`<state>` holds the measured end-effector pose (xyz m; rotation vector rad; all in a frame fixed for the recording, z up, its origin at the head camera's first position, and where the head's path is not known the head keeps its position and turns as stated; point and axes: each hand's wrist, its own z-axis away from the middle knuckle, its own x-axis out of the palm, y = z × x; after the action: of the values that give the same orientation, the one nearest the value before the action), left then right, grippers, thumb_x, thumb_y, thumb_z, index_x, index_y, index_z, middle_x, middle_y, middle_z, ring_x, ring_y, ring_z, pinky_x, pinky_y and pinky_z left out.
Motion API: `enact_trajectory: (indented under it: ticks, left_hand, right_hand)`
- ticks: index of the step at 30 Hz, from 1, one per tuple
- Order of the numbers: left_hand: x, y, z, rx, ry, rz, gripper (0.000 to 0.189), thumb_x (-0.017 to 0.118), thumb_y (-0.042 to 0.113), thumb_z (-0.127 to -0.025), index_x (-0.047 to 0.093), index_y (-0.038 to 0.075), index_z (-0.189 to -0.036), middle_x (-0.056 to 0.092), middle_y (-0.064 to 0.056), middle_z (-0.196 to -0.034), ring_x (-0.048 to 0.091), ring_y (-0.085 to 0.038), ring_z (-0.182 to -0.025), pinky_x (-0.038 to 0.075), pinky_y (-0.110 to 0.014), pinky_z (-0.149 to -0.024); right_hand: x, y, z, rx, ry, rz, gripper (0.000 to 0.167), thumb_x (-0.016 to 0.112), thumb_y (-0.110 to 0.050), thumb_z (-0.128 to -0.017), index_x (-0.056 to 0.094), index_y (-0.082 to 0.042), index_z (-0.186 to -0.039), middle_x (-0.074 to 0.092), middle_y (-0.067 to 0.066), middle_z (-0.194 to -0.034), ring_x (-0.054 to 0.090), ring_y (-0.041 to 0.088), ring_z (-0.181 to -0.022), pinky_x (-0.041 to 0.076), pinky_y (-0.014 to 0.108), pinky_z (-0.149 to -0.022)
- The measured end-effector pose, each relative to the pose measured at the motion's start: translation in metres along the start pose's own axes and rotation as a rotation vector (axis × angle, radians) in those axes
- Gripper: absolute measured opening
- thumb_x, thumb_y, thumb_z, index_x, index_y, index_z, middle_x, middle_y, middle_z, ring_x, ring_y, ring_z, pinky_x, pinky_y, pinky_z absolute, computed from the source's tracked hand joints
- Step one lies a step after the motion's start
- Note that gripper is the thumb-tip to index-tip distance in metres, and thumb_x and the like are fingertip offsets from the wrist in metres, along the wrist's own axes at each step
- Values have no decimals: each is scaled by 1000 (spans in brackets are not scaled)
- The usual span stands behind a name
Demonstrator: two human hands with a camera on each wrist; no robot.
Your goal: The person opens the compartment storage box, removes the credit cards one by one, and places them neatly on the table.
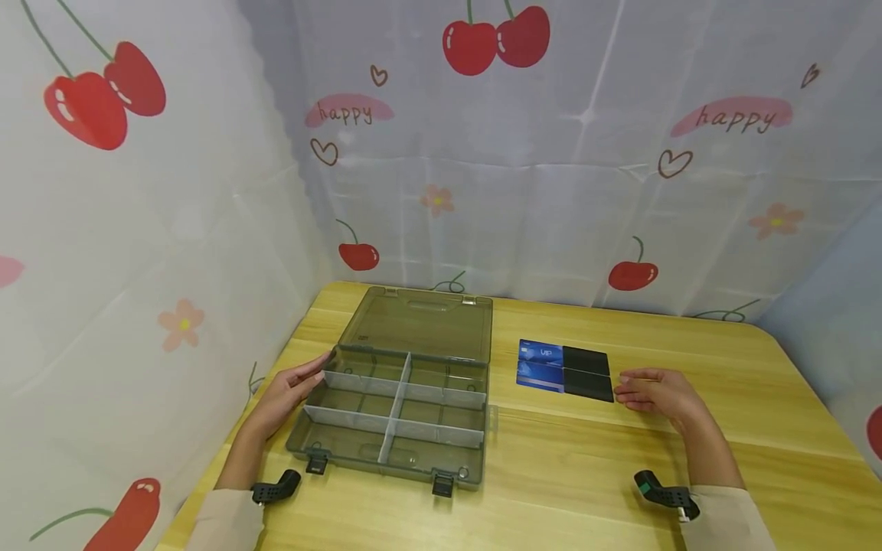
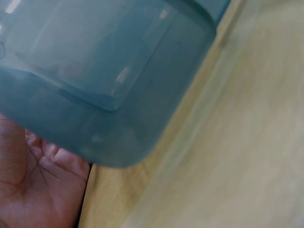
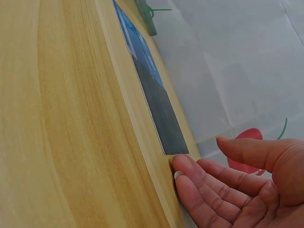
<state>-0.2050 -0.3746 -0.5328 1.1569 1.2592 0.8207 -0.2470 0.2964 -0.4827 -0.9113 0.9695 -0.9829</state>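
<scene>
A translucent grey-green organizer box [image 1: 430,413] lies on the table with its lid [image 1: 420,325] laid back, and thin white dividers [image 1: 396,409] split it into several compartments. My left hand [image 1: 285,394] rests against the box's left side, fingers extended along the wall; in the left wrist view the box [image 2: 95,118] hides most of its fingers. Two blue cards [image 1: 540,375], one marked VIP, lie flat beside two black cards [image 1: 586,373], edge to edge in a block. My right hand [image 1: 658,394] is at the block's right edge, its fingers loosely extended and holding nothing.
A wood-grain table [image 1: 551,482] carries everything. White curtains [image 1: 517,191] printed with cherries surround it at the back and sides. Two black latches [image 1: 443,484] hang at the box's front edge. A black camera mount sits on each wrist.
</scene>
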Motion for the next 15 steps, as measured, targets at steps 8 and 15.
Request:
enact_trajectory:
  ticks: [8, 15]
  left_hand:
    - [1, 1, -1, 2, -7, -1, 53, 54, 28, -107, 42, 12, -156, 35, -8, -162, 44, 6, -124, 40, -12, -96]
    - [-1, 2, 1, 5, -16, 15, 52, 53, 23, -108, 41, 10, -156, 65, -11, -110, 44, -2, -65, 44, -21, -89]
  right_hand:
    - [-2, 0, 0, 0, 7, -28, 53, 59, -11, -103, 40, 24, -139, 74, 19, -105, 75, 22, -90, 60, 33, -79]
    - [-3, -2, 0, 9, 18, -27, 55, 61, -17, -104, 43, 22, -138, 75, 15, -104, 75, 21, -90, 60, 34, -79]
